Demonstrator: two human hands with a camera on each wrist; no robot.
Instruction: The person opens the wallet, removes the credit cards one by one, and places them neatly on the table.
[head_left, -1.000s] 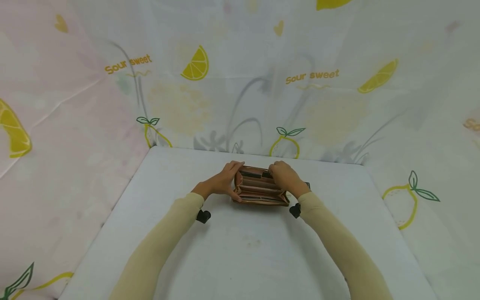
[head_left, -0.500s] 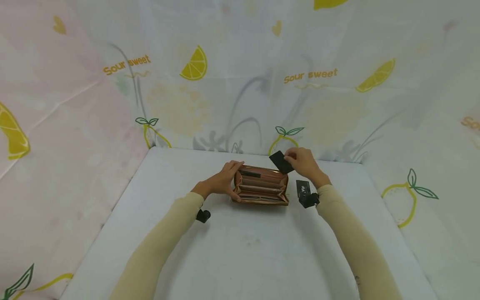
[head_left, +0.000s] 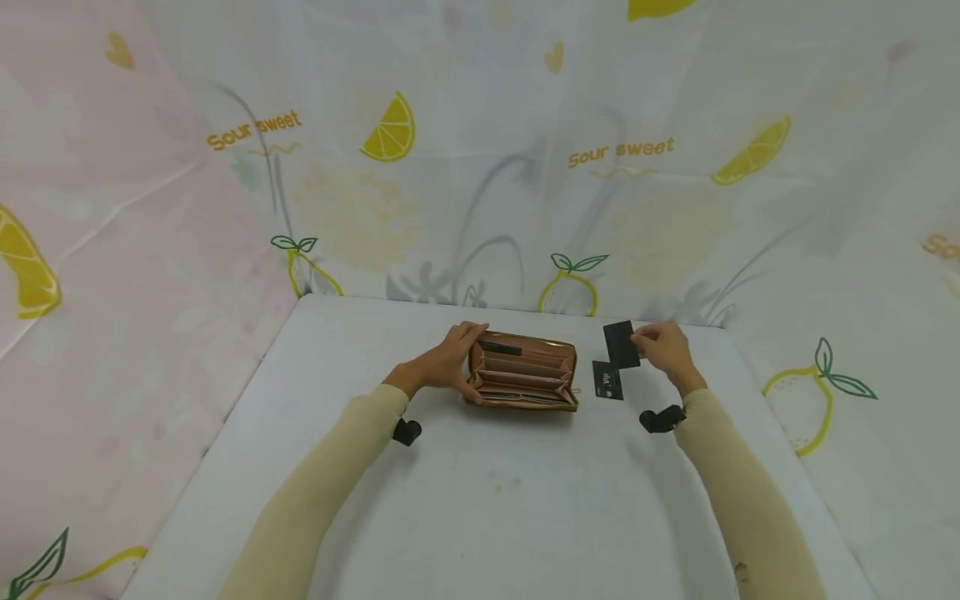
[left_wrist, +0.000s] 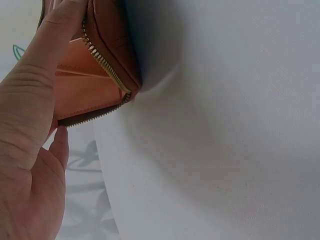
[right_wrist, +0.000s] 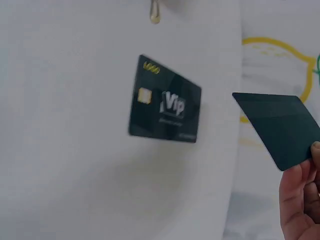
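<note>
A brown zip-around wallet [head_left: 528, 406] lies unzipped on the table, its inner compartments facing up. My left hand [head_left: 438, 365] grips its left end, thumb on the near edge and fingers at the far edge. In the left wrist view, the wallet's brass zip teeth show beside the left hand [left_wrist: 30, 115]. Inside the back section sits a dark card [head_left: 500, 348]. My right hand [head_left: 667, 350] pinches a plain black card [right_wrist: 280, 127] by its edge, to the right of the wallet. A black Vip card [right_wrist: 165, 100] rests on the table below it, gold chip upward.
The white table [head_left: 480, 500] meets a lemon-printed cloth backdrop [head_left: 480, 208] behind and at both sides. A small zip pull [right_wrist: 155, 12] hangs at the wallet's right end. Each wrist wears a black camera.
My right hand has drawn the black card out of the wallet and carried it rightward, over beside the Vip card. My left hand stays on the wallet.
</note>
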